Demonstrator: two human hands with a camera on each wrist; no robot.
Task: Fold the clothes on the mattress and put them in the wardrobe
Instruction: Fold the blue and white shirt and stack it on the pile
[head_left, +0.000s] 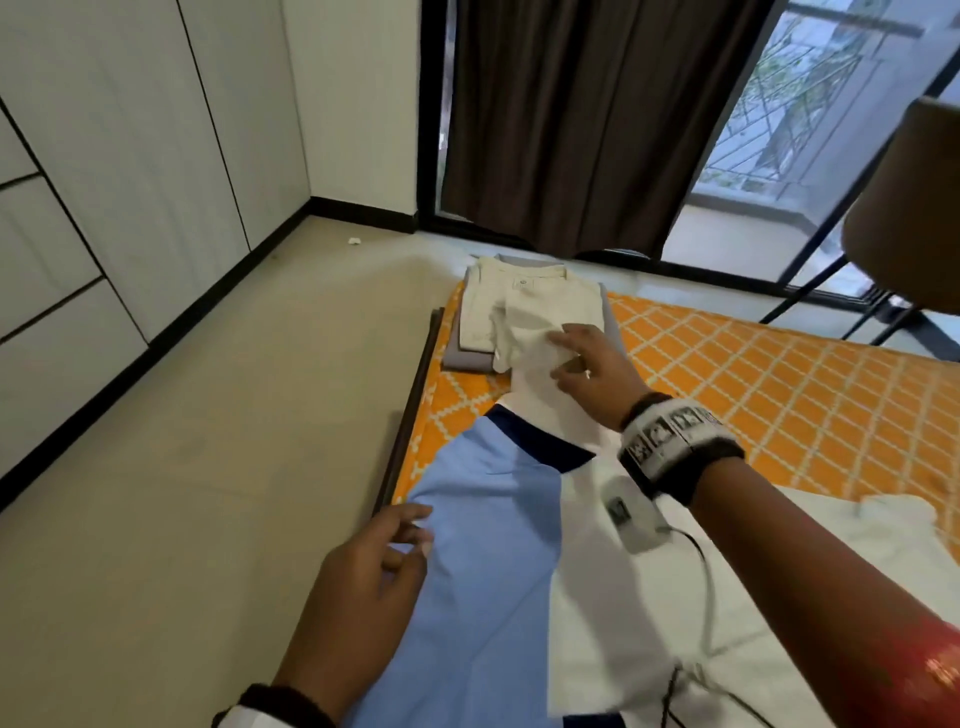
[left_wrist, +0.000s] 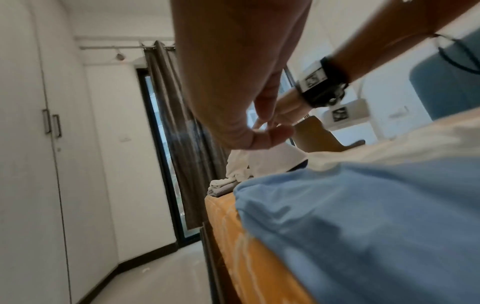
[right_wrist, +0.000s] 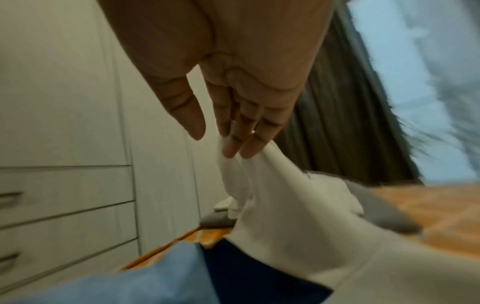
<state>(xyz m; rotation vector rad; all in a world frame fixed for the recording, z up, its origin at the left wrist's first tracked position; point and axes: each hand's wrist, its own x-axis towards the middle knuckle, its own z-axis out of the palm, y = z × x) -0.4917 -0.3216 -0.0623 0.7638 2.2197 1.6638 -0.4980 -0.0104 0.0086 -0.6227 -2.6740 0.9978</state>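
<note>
A light-blue, white and navy shirt (head_left: 493, 545) lies spread along the left edge of the orange patterned mattress (head_left: 753, 389). My right hand (head_left: 566, 353) reaches forward with straight fingers on the shirt's white sleeve (right_wrist: 298, 226); its fingertips (right_wrist: 235, 150) touch the raised cloth while the thumb stands apart. My left hand (head_left: 410, 535) hovers at the blue cloth's left edge (left_wrist: 363, 226), fingers loosely curled (left_wrist: 272, 131), with nothing visibly held. A folded stack (head_left: 519, 312), a cream shirt on a grey garment, sits at the mattress's far corner.
White wardrobe doors (head_left: 104, 156) with handles (left_wrist: 52, 123) line the left wall across a strip of bare floor (head_left: 234, 415). A dark curtain (head_left: 571, 119) and a glass door are beyond the mattress. A brown chair (head_left: 909, 208) stands at the right. More white cloth (head_left: 883, 519) lies to the right.
</note>
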